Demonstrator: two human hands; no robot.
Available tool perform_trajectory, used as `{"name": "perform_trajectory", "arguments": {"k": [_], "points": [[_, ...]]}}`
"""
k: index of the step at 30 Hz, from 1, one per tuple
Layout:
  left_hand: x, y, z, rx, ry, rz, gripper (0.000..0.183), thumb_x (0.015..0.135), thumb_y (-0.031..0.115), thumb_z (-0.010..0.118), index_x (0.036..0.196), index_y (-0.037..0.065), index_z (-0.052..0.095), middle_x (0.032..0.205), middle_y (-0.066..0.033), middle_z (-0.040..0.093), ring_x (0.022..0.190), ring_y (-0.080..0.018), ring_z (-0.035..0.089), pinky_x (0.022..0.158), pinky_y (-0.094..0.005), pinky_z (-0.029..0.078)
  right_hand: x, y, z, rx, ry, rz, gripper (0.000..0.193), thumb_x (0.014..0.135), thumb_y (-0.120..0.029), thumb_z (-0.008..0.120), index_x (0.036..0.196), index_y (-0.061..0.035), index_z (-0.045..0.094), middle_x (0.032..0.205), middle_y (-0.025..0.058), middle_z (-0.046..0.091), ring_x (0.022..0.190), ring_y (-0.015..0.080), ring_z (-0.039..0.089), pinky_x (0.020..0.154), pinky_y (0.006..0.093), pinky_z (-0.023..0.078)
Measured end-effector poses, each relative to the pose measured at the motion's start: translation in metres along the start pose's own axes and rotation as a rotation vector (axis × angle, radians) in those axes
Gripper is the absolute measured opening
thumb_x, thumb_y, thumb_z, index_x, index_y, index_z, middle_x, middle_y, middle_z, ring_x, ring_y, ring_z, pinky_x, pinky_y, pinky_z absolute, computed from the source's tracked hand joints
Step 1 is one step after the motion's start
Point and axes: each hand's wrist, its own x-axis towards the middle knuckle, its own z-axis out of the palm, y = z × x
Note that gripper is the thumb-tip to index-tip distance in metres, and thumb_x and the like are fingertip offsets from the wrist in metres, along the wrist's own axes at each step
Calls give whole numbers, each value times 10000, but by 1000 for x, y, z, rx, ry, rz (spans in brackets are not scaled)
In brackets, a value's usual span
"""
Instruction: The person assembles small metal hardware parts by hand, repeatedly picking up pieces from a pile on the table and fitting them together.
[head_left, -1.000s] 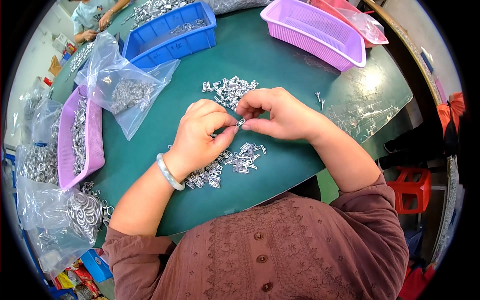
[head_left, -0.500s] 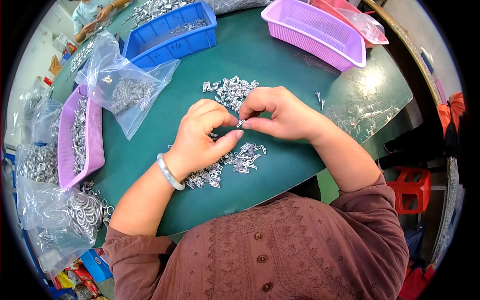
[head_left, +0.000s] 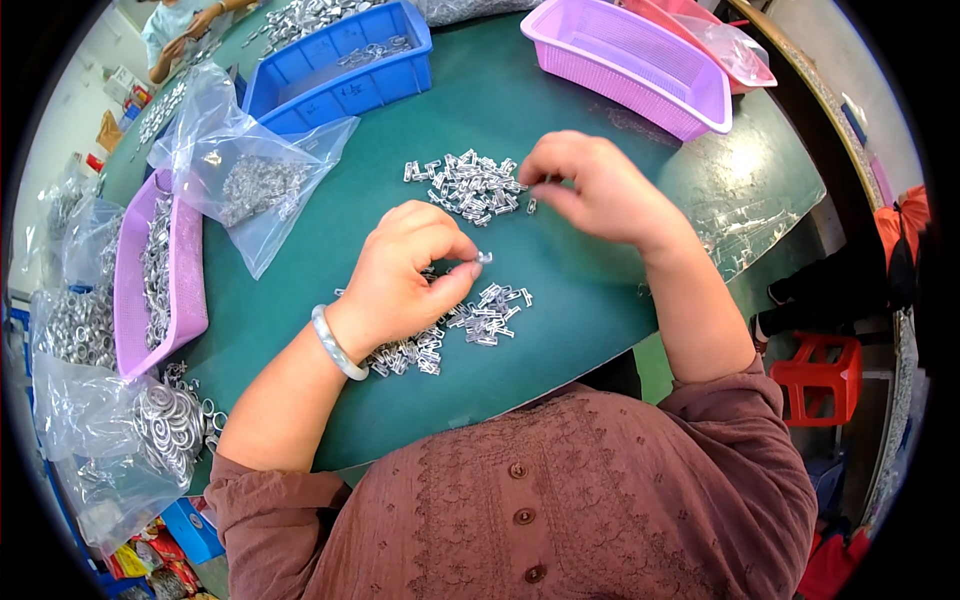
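One loose heap of small, oblong, silvery metal-looking pieces point(head_left: 490, 318) lies nearest on the dark green worktop point(head_left: 560, 330), beside the left hand point(head_left: 415, 262), whose fingers pinch a small shiny silvery piece point(head_left: 485, 258). The right hand point(head_left: 600, 190) curls its fingers narrowly beside a farther silvery heap point(head_left: 468, 187), their grip unclear. Beyond stand a blue rectangular plastic bin point(head_left: 350, 98) and a lilac perforated plastic basket point(head_left: 620, 92).

From my end, I see a green table point(head_left: 590, 290), silvery clips point(head_left: 472, 187) at centre, a blue bin point(head_left: 350, 97) upper left, a brown shirt point(head_left: 600, 490) with darker embroidery below.
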Motion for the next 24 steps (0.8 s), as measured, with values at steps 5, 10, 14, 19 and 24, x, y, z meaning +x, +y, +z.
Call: {"name": "perform_trajectory", "arguments": {"k": [5, 10, 14, 19, 24], "points": [[1, 3, -1, -2, -225, 82, 102, 692, 85, 730, 758, 81, 652, 783, -43, 584, 798, -225, 567, 793, -358, 406, -4, 12, -4, -141, -117, 163, 117, 765, -33, 655, 880, -14, 664, 855, 113, 619, 821, 302, 601, 727, 367, 491], [0, 0, -1, -5, -192, 67, 80, 714, 94, 723, 753, 76, 656, 780, -44, 581, 788, -221, 568, 776, -357, 413, -4, 8, 8, -149, -128, 120, 143, 743, -68, 675, 878, -21, 669, 866, 109, 616, 852, 305, 594, 756, 388, 488], [0, 0, 1, 27, -170, 72, 68, 739, 90, 713, 773, 67, 659, 784, -54, 588, 779, -228, 566, 749, -348, 431, 0, 3, 5, -86, -234, 177, 110, 754, -86, 652, 853, -41, 666, 895, 118, 621, 888, 313, 596, 793, 385, 488], [0, 0, 2, -23, -112, -107, 88, 781, 91, 704, 814, 24, 657, 797, -79, 606, 768, -223, 559, 694, -329, 451, 0, -7, 17, 185, -111, -29, 118, 732, 13, 671, 823, -21, 605, 826, 86, 594, 786, 260, 589, 684, 342, 478], [-3, -4, 3, -79, -93, -178, 66, 795, 67, 696, 815, 20, 654, 807, -78, 618, 770, -207, 563, 690, -320, 450, 2, -21, 28, 226, -49, -141, 133, 724, 10, 678, 820, -21, 589, 825, 82, 584, 780, 258, 572, 671, 342, 463]]}}
